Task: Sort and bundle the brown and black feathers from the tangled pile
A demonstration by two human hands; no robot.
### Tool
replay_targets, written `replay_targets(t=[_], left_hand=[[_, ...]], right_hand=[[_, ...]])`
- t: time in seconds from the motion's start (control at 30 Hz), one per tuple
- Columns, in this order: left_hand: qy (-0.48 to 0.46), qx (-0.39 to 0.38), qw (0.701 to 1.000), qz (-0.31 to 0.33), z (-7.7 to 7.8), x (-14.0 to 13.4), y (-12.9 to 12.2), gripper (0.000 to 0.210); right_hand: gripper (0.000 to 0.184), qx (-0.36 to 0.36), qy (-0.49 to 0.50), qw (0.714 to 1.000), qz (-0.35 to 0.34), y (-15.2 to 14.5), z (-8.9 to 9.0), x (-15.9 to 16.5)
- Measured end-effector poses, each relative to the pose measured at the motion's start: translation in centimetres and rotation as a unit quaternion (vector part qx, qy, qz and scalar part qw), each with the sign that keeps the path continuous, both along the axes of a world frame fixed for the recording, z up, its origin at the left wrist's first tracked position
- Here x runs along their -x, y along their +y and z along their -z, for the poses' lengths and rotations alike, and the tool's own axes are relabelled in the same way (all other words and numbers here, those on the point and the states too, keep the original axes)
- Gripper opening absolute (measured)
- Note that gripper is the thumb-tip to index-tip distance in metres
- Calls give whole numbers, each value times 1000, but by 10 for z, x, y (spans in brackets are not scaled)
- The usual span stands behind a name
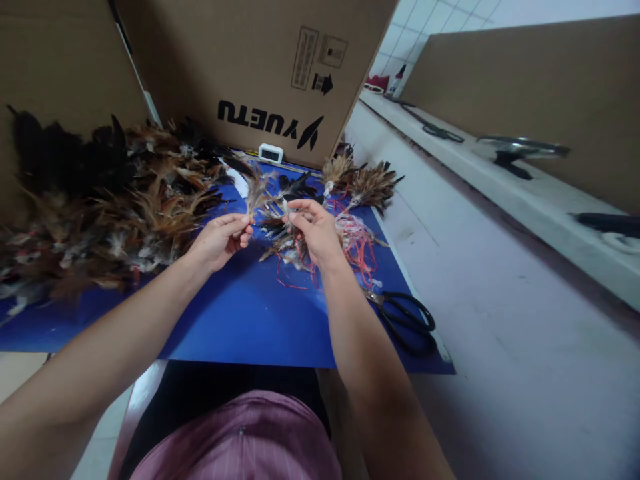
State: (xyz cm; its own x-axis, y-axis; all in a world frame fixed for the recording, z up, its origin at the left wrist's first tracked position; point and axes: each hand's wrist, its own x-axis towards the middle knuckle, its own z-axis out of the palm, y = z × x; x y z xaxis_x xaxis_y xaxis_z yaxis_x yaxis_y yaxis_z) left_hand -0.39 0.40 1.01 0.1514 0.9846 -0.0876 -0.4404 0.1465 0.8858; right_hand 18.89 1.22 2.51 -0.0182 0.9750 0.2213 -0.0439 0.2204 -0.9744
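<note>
My left hand [224,240] pinches a small bunch of brown feathers [257,193] by its base, the tips pointing up and away from me. Just to its right, my right hand [315,230] has thumb and forefinger pressed together around a feather [285,208] with a pale, fluffy base. Beneath and beside the right hand lie loose feathers and a tangle of red and pink string [357,240]. On the left a large heap of brown and black feathers [150,213] spreads over the blue table [240,313].
Black-handled scissors [405,317] lie at the table's right edge. Feather bundles [373,185] rest at the back right. Behind stands a cardboard box [250,60] with a small white digital clock [271,154] before it. A ledge [500,180] carrying tools runs along the right wall.
</note>
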Motion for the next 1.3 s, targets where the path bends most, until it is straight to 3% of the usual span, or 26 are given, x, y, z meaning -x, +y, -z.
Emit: replay_targets(t=[0.33, 0.7, 0.9, 1.3], left_hand=[[7, -2, 1000, 14, 6, 2, 3, 12], [14, 13, 1000, 25, 3, -1, 0, 16], [21, 17, 997, 68, 3, -1, -3, 15], [22, 34, 993, 108, 2, -3, -6, 16]], right_hand=[[23, 33, 11, 999, -40, -1, -1, -6], [21, -45, 6, 999, -29, -4, 0, 1], [25, -42, 10, 998, -55, -8, 1, 11], [27, -81, 12, 996, -33, -10, 0, 15]])
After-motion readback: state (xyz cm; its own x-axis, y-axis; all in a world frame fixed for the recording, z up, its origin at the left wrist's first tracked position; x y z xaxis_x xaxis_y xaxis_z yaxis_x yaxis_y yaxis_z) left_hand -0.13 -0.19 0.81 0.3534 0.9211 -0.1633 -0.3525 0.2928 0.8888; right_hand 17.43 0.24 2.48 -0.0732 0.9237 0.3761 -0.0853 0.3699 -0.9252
